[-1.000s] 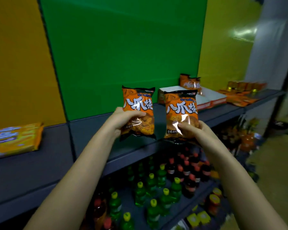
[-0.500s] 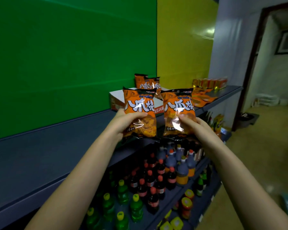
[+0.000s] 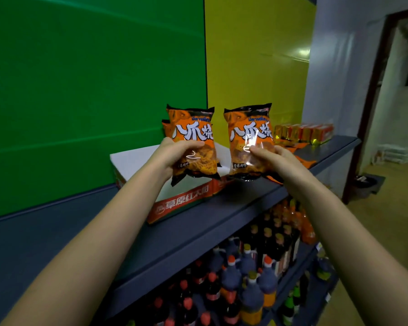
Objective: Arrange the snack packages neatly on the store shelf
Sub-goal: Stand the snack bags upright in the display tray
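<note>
My left hand (image 3: 172,154) grips an orange snack bag (image 3: 193,132) with white lettering, held upright above a white and red carton (image 3: 179,203) on the dark shelf (image 3: 198,231). My right hand (image 3: 276,158) holds a second, identical orange snack bag (image 3: 247,130) upright beside the first, over the shelf's front edge. Another orange bag (image 3: 165,127) peeks out behind the left one, mostly hidden.
A row of orange and red packages (image 3: 304,132) stands at the shelf's far right end, with flat orange packets (image 3: 302,147) in front. Bottles (image 3: 245,278) fill the lower shelves. A doorway (image 3: 391,114) opens at right. Green and yellow panels back the shelf.
The view has swung further right along the shelf and closer to the carton. Both hands still hold their bags side by side, now raised above the carton.
</note>
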